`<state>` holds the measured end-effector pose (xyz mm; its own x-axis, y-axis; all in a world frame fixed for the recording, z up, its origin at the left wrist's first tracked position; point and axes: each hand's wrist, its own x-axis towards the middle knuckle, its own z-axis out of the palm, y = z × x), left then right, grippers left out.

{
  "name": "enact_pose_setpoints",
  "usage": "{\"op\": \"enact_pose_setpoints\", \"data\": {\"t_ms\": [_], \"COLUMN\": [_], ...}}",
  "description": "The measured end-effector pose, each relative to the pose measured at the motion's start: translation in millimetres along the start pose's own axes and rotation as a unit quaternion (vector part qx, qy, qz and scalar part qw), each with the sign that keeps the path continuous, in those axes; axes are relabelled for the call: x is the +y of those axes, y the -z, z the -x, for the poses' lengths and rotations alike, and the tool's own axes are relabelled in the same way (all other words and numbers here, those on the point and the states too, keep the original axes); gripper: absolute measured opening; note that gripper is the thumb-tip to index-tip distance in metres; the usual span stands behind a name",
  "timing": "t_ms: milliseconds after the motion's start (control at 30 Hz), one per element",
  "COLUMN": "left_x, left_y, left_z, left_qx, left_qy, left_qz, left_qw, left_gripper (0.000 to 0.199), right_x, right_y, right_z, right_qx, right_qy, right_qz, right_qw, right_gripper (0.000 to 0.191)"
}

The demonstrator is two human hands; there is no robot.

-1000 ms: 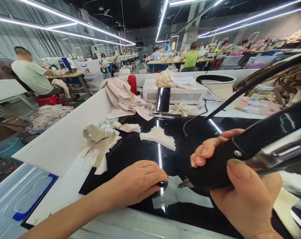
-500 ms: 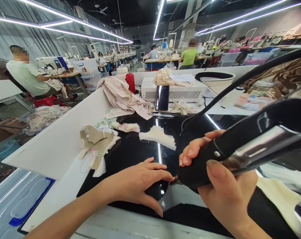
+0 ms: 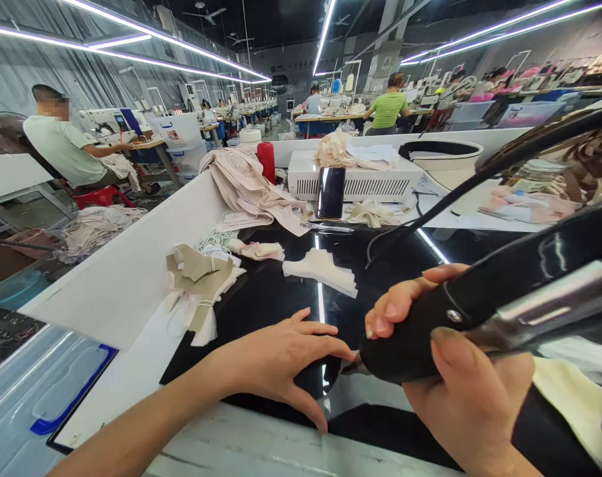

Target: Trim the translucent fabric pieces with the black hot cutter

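Note:
My right hand (image 3: 473, 391) is wrapped round a black corded hand tool (image 3: 410, 341) with a silver lever, its thumb beside the lever. The tool's dark pointed tip (image 3: 353, 366) is aimed left and down, low over a glossy black work surface (image 3: 261, 311). My left hand (image 3: 286, 361) has its fingers spread over the same surface, with the index fingertip close against the tool's tip. I cannot tell whether they touch. No item shows in my left hand. Beyond it lie a stack of cream fabric pieces (image 3: 321, 270) and a tied bundle of beige pieces (image 3: 201, 278).
A phone (image 3: 331, 192) leans on a white vented box (image 3: 365, 180). Beige fabric strips (image 3: 251, 185) and a red spool (image 3: 266, 162) are at the back left. A black cable (image 3: 475, 179) arches over the right side. Cream fabric (image 3: 574, 401) lies far right. Co-workers sit at sewing machines beyond.
The view has shifted slightly, so the bench contents sit a little to the right. The tool appears turned somewhat, showing more of its tip. Both hands keep nearly the same pose.

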<state>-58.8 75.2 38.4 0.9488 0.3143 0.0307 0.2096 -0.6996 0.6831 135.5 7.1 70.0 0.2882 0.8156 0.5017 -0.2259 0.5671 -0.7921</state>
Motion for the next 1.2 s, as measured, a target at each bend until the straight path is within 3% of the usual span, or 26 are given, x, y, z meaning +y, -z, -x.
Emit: {"op": "enact_pose_setpoints", "data": {"t_ms": [333, 567, 733, 833, 1000, 1200], "left_x": [-2, 0, -1, -2, -3, -11], "left_y": [1.0, 3.4, 2.0, 1.6, 4.3, 14.7], "left_z": [-2, -4, -3, 0, 5, 9], "left_qx": [-0.014, -0.014, -0.002, 0.011, 0.022, 0.051], "left_qy": [0.005, 0.006, -0.003, -0.015, -0.037, -0.05], "left_qz": [-0.009, -0.027, -0.048, -0.053, -0.117, -0.191], "left_qw": [1.0, 1.0, 0.999, 0.998, 0.992, 0.979], "left_gripper": [0.097, 0.093, 0.093, 0.075, 0.016, 0.01], "right_x": [-1, -8, -2, -3, -11, -14], "right_y": [-5, -21, -17, -10, 2, 18], "right_z": [7, 9, 11, 7, -9, -19], "right_qx": [-0.009, -0.04, -0.048, -0.043, 0.024, 0.072], "right_qy": [-0.008, -0.012, -0.019, -0.017, -0.002, 0.0], "right_qz": [-0.015, -0.008, -0.008, -0.015, -0.021, -0.002], "right_qw": [1.0, 0.999, 0.999, 0.999, 0.999, 0.997], "right_gripper": [0.031, 0.038, 0.03, 0.034, 0.04, 0.042]}}
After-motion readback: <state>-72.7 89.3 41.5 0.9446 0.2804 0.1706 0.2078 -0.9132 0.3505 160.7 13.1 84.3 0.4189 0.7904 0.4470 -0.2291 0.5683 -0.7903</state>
